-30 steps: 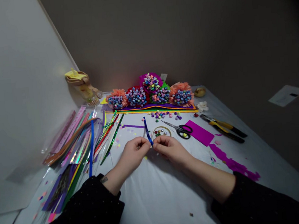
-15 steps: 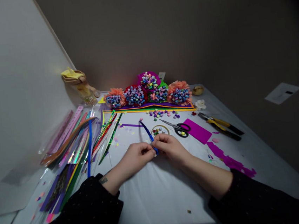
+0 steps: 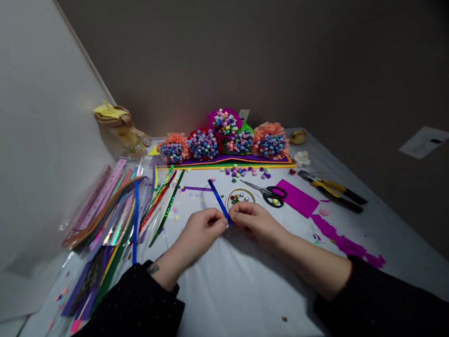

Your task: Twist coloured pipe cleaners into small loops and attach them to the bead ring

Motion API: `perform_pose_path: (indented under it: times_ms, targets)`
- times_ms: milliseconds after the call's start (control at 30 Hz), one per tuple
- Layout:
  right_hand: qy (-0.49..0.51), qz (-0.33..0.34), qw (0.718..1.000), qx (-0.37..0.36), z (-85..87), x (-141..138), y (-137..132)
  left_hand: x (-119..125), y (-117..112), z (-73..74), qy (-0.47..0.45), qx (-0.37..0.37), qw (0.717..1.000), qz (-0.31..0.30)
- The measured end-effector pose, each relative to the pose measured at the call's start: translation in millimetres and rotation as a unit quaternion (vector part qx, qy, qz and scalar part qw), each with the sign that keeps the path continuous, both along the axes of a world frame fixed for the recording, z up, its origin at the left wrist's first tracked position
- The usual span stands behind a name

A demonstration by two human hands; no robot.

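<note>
A blue paper strip (image 3: 218, 198) is pinched by its near end between my two hands, its free length pointing up and away to the left. My left hand (image 3: 208, 225) closes thumb and finger on that end from the left. From the right, my right hand (image 3: 255, 219) grips the same end, its fingertips almost touching the left ones. The fingers hide how the strip is folded there. Just beyond my right hand lies a round dish (image 3: 240, 196) with small stars. Black-handled scissors (image 3: 266, 192) rest to its right.
Paper strips (image 3: 129, 214) in plastic sleeves spread over the left side. Star bouquets (image 3: 225, 136) stand at the back on coloured sheets. Yellow-black pliers (image 3: 332, 190), a magenta card (image 3: 297, 197) and magenta scraps (image 3: 346, 241) lie at right. Loose stars (image 3: 244, 172) are scattered behind the scissors.
The blue strip now stands straighter, and its lower end has drawn up into the fingertips. My left hand has shifted slightly up and left; the right has barely moved.
</note>
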State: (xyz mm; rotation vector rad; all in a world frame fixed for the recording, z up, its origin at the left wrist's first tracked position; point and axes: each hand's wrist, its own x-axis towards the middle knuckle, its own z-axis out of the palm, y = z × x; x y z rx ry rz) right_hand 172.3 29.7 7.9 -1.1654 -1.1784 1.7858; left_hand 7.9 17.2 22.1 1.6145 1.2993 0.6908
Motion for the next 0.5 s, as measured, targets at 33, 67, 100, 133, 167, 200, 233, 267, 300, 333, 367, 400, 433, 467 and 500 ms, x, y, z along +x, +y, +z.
perform_pose_path:
  times_ms: [33,67,100,133,167,200,233,267,300,333,367,400,433,467,500]
  targets:
    - [-0.004,0.005,1.000,0.001,-0.1,0.1,0.0,-0.6,0.5,1.0,0.000,0.005,1.000,0.004]
    - [-0.007,0.008,1.000,0.006,-0.3,0.2,0.0,-1.0,0.9,1.9,0.001,0.008,1.000,0.005]
    - [-0.013,0.011,1.000,0.013,-0.8,0.3,0.1,-1.3,1.1,2.5,0.003,0.009,1.000,0.005]
    - [-0.018,0.014,1.000,0.020,-1.3,0.3,0.4,-1.4,1.2,2.9,0.003,0.010,1.000,0.004]
    - [-0.022,0.015,0.999,0.028,-1.9,0.3,0.6,-1.3,1.1,2.9,0.002,0.008,1.000,0.003]
    - [-0.025,0.015,0.999,0.033,-2.3,0.4,1.0,-1.2,1.0,2.7,-0.001,0.007,1.000,0.002]
    - [-0.027,0.015,0.999,0.034,-2.7,0.4,1.3,-1.1,0.9,2.3,-0.006,0.006,1.000,0.002]
    - [-0.028,0.016,0.999,0.032,-2.9,0.4,1.6,-1.1,0.8,1.9,-0.011,0.005,1.000,0.002]
    - [-0.029,0.018,0.999,0.029,-3.0,0.4,1.8,-1.0,0.7,1.5,-0.017,0.004,1.000,0.002]
    - [-0.031,0.021,0.999,0.025,-3.1,0.3,1.9,-1.0,0.7,1.2,-0.022,0.004,1.000,0.003]
    - [-0.033,0.026,0.999,0.021,-3.2,0.3,1.9,-1.0,0.7,1.1,-0.025,0.004,1.000,0.003]
    - [-0.034,0.030,0.999,0.018,-3.3,0.2,1.8,-1.0,0.8,1.1,-0.027,0.004,1.000,0.003]
    - [-0.035,0.032,0.999,0.019,-3.4,0.2,1.6,-0.9,0.8,1.3,-0.027,0.003,1.000,0.003]
    - [-0.035,0.030,0.999,0.022,-3.3,0.2,1.3,-0.8,0.8,1.5,-0.027,0.001,1.000,0.004]
    - [-0.035,0.026,0.999,0.026,-3.2,0.2,1.0,-0.7,0.9,1.6,-0.028,-0.001,1.000,0.005]
